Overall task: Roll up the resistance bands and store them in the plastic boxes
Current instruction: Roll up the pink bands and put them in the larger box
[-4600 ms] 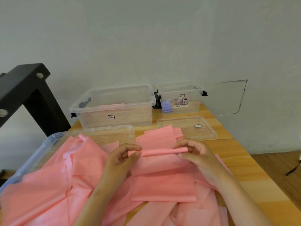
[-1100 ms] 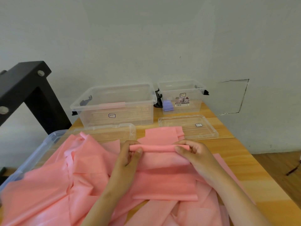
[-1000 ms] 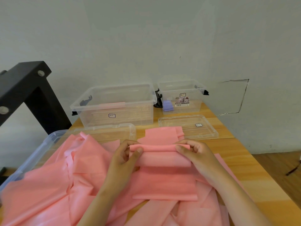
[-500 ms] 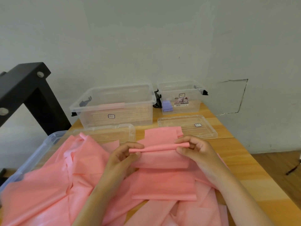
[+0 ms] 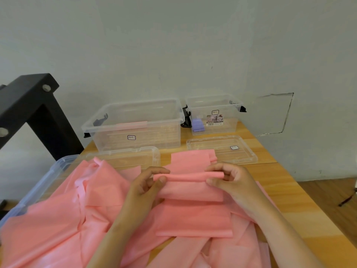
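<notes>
Band (image 5: 189,176): lying on the wooden table (image 5: 286,190), its rolled end being held up over the pink pile (image 5: 63,219), its flat tail trailing toward the near edge.
Left hand (image 5: 144,187): pinching the roll's left end with thumb and curled fingers.
Right hand (image 5: 234,182): gripping the roll's right end, fingers curling round it.
Boxes: large box (image 5: 135,124) sitting far left, possibly holding a pink roll; small box (image 5: 214,115) sitting far right.

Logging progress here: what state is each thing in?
pink band: partly rolled, tail loose.
left hand: pinches the band's left end.
right hand: pinches its right end.
large box: open, pink roll inside.
small box: open, purple item inside.
large lid: off, lying flat.
small lid: off, lying flat.
band pile: unrolled.
</notes>
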Demonstrator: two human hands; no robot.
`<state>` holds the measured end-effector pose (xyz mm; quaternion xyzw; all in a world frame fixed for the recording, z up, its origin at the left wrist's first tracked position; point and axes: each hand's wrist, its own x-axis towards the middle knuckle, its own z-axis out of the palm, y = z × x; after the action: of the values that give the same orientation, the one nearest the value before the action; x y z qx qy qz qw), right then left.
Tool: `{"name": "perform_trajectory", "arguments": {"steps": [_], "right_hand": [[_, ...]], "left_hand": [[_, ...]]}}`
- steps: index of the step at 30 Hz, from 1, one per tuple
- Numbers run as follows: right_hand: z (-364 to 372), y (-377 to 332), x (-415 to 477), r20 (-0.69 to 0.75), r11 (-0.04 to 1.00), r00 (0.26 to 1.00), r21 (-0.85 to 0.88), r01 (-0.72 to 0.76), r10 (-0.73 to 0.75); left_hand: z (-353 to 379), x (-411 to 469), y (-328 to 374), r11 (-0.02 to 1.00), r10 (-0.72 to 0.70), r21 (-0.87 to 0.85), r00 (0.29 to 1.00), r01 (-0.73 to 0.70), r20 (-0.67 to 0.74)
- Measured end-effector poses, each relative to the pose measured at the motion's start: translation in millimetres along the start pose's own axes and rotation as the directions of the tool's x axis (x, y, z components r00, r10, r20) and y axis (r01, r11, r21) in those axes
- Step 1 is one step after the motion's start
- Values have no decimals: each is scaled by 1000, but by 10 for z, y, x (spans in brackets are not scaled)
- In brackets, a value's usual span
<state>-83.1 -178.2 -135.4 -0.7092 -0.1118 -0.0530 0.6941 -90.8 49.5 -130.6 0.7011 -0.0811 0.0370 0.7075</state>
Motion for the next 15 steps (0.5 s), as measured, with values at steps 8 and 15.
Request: {"name": "perform_trajectory", "arguments": {"steps": [8, 15], "right_hand": [[-13, -6, -11, 35, 991, 999, -131, 40, -36], [9, -15, -5, 54, 997, 999, -72, 2, 2]], "left_hand": [[-4, 0, -8, 1000, 5, 22, 1000, -5, 0], [-37, 36, -49, 999, 9, 49, 999, -6, -47]]}}
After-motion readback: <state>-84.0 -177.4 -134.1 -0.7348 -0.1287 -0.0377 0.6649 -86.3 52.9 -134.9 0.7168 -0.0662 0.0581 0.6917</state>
